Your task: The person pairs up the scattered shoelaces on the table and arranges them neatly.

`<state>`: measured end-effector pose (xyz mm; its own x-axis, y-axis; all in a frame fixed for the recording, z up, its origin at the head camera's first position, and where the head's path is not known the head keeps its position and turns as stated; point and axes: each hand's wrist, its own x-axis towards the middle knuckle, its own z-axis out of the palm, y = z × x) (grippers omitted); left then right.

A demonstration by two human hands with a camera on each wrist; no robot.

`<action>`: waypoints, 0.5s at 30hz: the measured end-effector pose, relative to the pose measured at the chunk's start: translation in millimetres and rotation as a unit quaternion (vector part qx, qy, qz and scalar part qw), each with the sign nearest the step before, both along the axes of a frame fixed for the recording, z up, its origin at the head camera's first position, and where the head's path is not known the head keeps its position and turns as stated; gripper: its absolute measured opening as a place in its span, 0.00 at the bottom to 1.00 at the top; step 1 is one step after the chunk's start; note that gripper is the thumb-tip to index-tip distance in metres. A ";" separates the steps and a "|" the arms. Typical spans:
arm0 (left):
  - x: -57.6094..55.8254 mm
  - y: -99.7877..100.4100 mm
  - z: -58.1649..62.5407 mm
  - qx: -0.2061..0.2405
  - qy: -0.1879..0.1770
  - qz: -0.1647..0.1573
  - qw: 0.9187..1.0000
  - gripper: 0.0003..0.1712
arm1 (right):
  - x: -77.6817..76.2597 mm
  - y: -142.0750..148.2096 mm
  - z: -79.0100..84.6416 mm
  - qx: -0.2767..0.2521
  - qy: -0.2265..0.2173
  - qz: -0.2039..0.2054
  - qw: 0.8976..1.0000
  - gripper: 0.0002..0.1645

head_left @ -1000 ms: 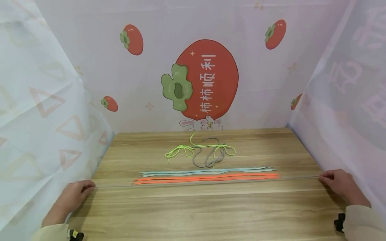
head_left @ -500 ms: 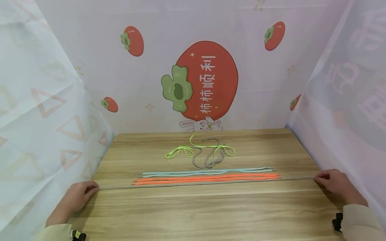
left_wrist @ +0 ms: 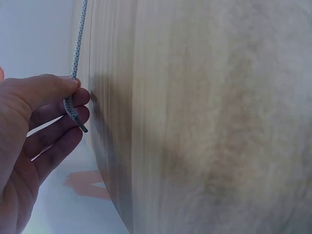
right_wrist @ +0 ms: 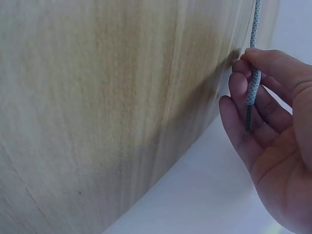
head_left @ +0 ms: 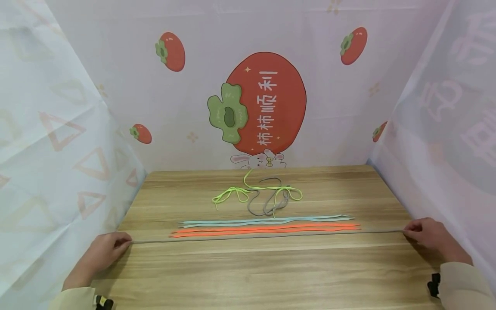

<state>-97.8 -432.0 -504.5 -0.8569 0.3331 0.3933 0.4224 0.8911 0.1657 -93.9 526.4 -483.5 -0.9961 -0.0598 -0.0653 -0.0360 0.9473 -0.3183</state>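
Note:
A long grey shoelace (head_left: 232, 236) runs nearly straight across the table between both hands. My left hand (head_left: 110, 249) pinches one end between thumb and forefinger; in the left wrist view the lace's dark tip (left_wrist: 83, 126) pokes out below the fingers. At the right side my right hand (head_left: 429, 233) pinches the other end, and its dark tip (right_wrist: 248, 118) hangs over the fingers in the right wrist view. Just beyond the grey lace lie orange shoelaces (head_left: 267, 229), side by side. Behind these, light blue shoelaces (head_left: 267, 222) are laid out in the same direction.
Farther back on the wooden table (head_left: 248, 275) lie a loosely looped yellow-green shoelace (head_left: 232, 190) and a tangled grey shoelace (head_left: 255, 211), overlapping each other. Printed white sheets wall in the table at the back (head_left: 329, 142), left (head_left: 50, 185) and right (head_left: 445, 159).
My left hand has shifted a little to the right and my right hand slightly to the left, bringing the ends of the grey shoelace closer together. The other laces have stayed put.

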 end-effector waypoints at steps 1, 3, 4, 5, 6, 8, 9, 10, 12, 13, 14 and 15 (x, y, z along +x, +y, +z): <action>-0.3 0.8 -0.1 -0.001 -0.002 0.000 1.000 0.14 | -0.3 -0.2 -0.2 0.001 0.003 0.007 1.000 0.07; -1.4 2.0 -0.2 -0.002 -0.006 0.000 1.000 0.13 | -1.2 -1.1 -0.2 0.008 0.004 0.011 1.000 0.06; -1.5 2.8 -0.3 -0.003 -0.007 0.002 1.000 0.13 | -1.7 -1.3 -0.4 0.010 0.004 0.014 1.000 0.06; -1.8 3.6 0.0 -0.004 -0.009 0.002 1.000 0.13 | -2.2 -1.7 -0.3 0.011 0.003 0.016 1.000 0.06; -1.9 4.4 0.2 -0.005 -0.010 0.003 1.000 0.13 | -2.7 -2.0 -0.3 0.013 0.005 0.020 1.000 0.06; -2.5 5.7 0.7 -0.007 -0.014 0.005 1.000 0.13 | -3.5 -2.7 -0.5 0.018 0.011 0.024 0.999 0.05; -2.5 6.7 1.2 -0.010 -0.013 0.005 1.000 0.12 | -4.0 -3.2 -0.6 0.021 0.016 0.026 0.999 0.05; -2.6 7.5 1.6 -0.013 -0.012 0.006 1.000 0.13 | -4.1 -3.6 -0.5 0.022 0.018 0.029 0.999 0.05; -3.3 8.6 2.2 -0.015 -0.012 0.003 1.000 0.13 | -4.6 -4.6 -0.4 0.025 0.022 0.035 0.999 0.05; -3.8 8.8 2.3 -0.015 -0.014 0.000 1.000 0.13 | -4.9 -5.4 0.2 0.028 0.020 0.032 0.999 0.05; -4.1 9.1 2.5 -0.015 -0.016 -0.003 1.000 0.13 | -5.2 -5.8 1.0 0.028 0.017 0.034 0.999 0.05; -4.4 9.0 2.5 -0.015 -0.015 -0.007 1.000 0.12 | -5.7 -6.5 2.1 0.030 0.014 0.034 0.999 0.05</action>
